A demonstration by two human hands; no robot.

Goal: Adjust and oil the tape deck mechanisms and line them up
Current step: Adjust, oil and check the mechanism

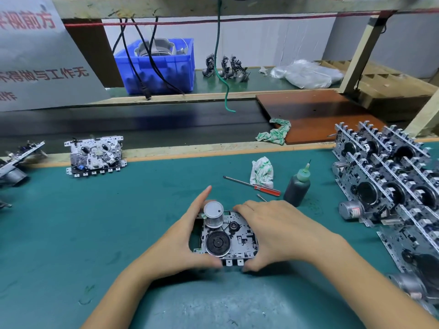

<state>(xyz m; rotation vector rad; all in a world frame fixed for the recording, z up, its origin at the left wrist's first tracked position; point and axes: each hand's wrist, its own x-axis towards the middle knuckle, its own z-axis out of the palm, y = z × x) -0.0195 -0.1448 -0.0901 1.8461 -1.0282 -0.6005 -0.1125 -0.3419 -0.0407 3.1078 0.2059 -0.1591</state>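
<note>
We hold one tape deck mechanism (pixel 229 236) between both hands at the near middle of the green mat (pixel 95 222). Our left hand (pixel 187 233) curls round its left edge, thumb under the near side and forefinger stretched past the silver motor can (pixel 213 213). Our right hand (pixel 268 231) grips the right edge, fingers lying over the far corner and thumb at the near edge. Just beyond, to the right, stand a dark oil bottle (pixel 297 186) with a green nozzle, a red-handled screwdriver (pixel 253 185) and a crumpled rag (pixel 262 172). A crowd of mechanisms (pixel 389 176) stands in rows at the right edge. Another mechanism (pixel 95 156) lies alone at the far left of the mat, by the belt (pixel 142 124). A blue crate (pixel 158 67) sits on the far bench.
</note>
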